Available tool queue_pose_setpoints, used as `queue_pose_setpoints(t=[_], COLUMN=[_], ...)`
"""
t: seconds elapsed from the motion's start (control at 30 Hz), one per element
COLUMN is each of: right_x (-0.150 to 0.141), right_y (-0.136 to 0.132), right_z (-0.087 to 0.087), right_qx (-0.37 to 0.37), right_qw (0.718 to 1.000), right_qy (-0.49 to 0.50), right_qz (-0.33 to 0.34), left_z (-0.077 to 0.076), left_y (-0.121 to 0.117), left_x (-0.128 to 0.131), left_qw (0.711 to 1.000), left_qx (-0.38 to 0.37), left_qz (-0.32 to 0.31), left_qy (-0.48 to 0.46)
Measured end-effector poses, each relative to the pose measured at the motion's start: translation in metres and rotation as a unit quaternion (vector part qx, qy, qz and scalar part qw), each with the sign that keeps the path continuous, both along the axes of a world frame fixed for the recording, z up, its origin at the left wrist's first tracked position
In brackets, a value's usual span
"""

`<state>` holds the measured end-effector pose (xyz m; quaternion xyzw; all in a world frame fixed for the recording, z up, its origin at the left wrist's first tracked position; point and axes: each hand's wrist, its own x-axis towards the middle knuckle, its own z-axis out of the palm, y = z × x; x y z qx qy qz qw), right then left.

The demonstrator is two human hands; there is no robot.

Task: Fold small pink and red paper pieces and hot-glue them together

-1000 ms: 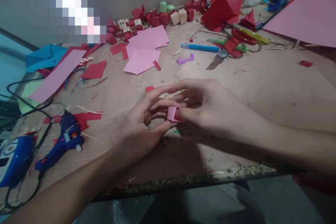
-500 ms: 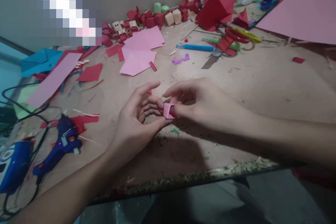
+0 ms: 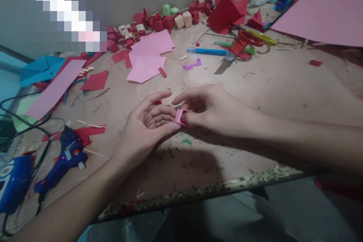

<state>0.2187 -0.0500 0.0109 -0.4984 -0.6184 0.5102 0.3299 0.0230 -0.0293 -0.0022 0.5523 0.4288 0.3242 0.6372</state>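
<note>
Between my two hands is a small folded pink paper box (image 3: 178, 115), raised over the near part of the table. My left hand (image 3: 150, 121) pinches its left side, thumb below and fingertips behind, with the index finger stretched out free. My right hand (image 3: 210, 107) has its thumb pushed into the open right side of the box. The other right fingertips lie behind it, partly hidden. A small bit of red paper (image 3: 158, 102) shows behind my left fingers.
A blue glue gun (image 3: 64, 159) with a black cable lies at left. Pink paper sheets (image 3: 147, 60), a blue pen (image 3: 208, 51), a box cutter (image 3: 231, 55) and red-handled scissors (image 3: 249, 38) lie beyond my hands. Small paper cubes (image 3: 167, 22) line the wall.
The pink paper box has tilted a little, its open side turning more into view around my right thumb. Both hands keep their hold, and the view has shifted slightly.
</note>
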Motion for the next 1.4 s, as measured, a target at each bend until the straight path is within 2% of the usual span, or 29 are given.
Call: queue_pose_setpoints(t=[0.33, 0.93, 1.17, 1.4], right_x=[0.001, 0.0007, 0.0005, 0.0023], right_y=[0.0045, 0.0032, 0.0043, 0.0042], right_z=[-0.0068, -0.0052, -0.0037, -0.0011], right_qx=[-0.068, -0.08, -0.097, -0.101], right_qw=[0.992, 0.989, 0.989, 0.989], right_qy=[0.101, 0.121, 0.109, 0.105], right_qz=[0.012, 0.006, -0.01, 0.0], left_z=[-0.001, -0.0007, -0.0015, -0.0015], left_y=[0.0019, 0.002, 0.0022, 0.001], left_x=[0.0001, 0.0005, -0.0007, -0.0004], left_qw=[1.0, 1.0, 1.0, 0.998], left_qx=[0.003, -0.01, 0.007, 0.054], left_qz=[0.002, 0.014, 0.009, -0.016], left_qy=[0.003, -0.011, 0.004, -0.01])
